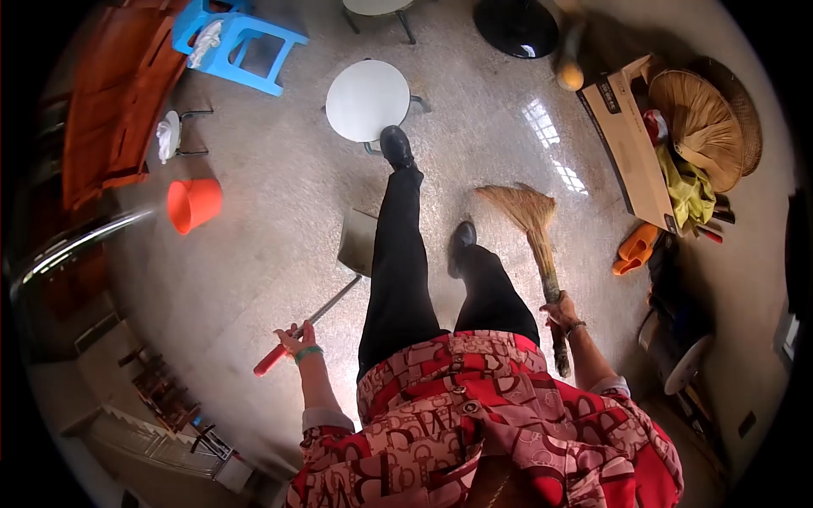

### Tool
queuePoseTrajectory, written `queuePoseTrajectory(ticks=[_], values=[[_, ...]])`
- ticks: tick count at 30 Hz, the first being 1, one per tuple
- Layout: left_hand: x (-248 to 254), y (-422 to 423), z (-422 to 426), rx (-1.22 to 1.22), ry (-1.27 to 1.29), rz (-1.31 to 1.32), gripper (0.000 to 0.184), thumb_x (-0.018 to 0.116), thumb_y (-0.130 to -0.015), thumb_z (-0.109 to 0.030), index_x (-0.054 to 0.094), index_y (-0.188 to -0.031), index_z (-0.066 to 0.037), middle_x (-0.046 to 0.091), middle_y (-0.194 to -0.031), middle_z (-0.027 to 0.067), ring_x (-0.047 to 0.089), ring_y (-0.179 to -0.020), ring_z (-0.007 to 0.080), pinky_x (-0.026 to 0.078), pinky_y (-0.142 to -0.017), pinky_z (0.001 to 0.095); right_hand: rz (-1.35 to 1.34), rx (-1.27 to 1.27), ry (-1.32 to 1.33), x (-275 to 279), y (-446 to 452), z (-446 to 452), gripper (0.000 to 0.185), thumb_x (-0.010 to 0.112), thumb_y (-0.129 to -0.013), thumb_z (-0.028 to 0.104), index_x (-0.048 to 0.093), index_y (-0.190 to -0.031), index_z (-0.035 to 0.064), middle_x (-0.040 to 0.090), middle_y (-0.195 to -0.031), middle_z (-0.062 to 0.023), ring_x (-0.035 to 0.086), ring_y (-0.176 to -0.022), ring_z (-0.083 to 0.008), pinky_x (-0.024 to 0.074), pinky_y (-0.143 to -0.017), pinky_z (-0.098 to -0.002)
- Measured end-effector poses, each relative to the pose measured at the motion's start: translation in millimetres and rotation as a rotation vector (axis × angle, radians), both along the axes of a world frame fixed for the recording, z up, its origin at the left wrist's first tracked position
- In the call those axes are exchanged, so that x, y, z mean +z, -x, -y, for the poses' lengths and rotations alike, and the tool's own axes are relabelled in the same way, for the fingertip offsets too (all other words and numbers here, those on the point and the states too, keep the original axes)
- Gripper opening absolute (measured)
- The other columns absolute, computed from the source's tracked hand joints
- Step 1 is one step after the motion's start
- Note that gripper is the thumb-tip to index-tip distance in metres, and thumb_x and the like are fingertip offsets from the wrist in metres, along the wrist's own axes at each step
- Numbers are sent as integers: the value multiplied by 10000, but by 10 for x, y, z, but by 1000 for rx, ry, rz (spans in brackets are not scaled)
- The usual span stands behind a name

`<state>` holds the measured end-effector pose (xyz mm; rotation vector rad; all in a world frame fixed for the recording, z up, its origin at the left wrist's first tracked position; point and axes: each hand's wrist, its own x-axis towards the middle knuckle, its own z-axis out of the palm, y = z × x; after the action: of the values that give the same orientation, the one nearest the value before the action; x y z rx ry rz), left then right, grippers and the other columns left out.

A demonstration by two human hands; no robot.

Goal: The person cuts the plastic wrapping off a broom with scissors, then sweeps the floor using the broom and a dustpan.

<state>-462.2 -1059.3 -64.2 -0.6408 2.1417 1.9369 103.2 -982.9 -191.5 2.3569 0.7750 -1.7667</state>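
Observation:
My left hand point(296, 339) is closed round the handle of a long-handled dustpan point(357, 243), near its red grip. The pan rests on the floor beside my left leg and is partly hidden by it. On the other side, my right hand point(561, 311) grips the handle of a straw broom point(525, 210). The broom's bristles fan out on the floor ahead of my right foot. My left shoe touches the edge of a round white stool point(367, 100).
A red bucket point(194, 205) and a blue plastic stool point(254, 46) stand at the left. To the right are a cardboard box point(631, 148), a woven hat point(696, 127) and orange shoes point(635, 250). A black round base point(517, 25) lies at the top.

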Motion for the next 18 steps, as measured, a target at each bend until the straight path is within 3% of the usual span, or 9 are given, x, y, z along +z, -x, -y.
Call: queuePoseTrajectory(ticks=[4,6,10,12,18], values=[[-12,55,132,-4,-4,-63,542,580,-789,-476,396,-949,8,525,-904,180,551,-733,339,563,-618,435,-10,30,-43,-41,-55,60,478,709,-653,51,377,-994,1,514,-691,-145,543,-434,-236,469,-347,-369],[-7,87,204,28,-3,-84,548,574,-792,-476,380,-903,25,536,-893,207,553,-747,349,567,-634,455,-5,73,40,74,-54,-50,517,713,-655,72,384,-1044,-14,557,-826,-172,590,-500,-233,505,-382,-341],[122,135,245,23,26,-116,546,581,-787,-479,375,-886,17,547,-878,223,563,-743,365,570,-622,465,-43,125,-138,403,-10,-88,514,697,-667,82,382,-1059,-21,562,-808,-180,593,-512,-242,514,-394,-338],[192,179,219,43,22,-115,515,549,-812,-469,350,-929,-9,495,-1005,262,539,-840,425,542,-702,523,-45,154,-164,570,75,-169,526,685,-680,78,367,-1087,-21,569,-775,-179,597,-534,-238,494,-389,-340],[317,154,16,-62,81,-116,533,563,-813,-459,340,-921,12,496,-1015,273,546,-833,449,546,-709,513,-158,324,-488,130,698,-954,559,689,-677,181,359,-1100,22,574,-743,-229,590,-701,-395,467,-634,-430]])
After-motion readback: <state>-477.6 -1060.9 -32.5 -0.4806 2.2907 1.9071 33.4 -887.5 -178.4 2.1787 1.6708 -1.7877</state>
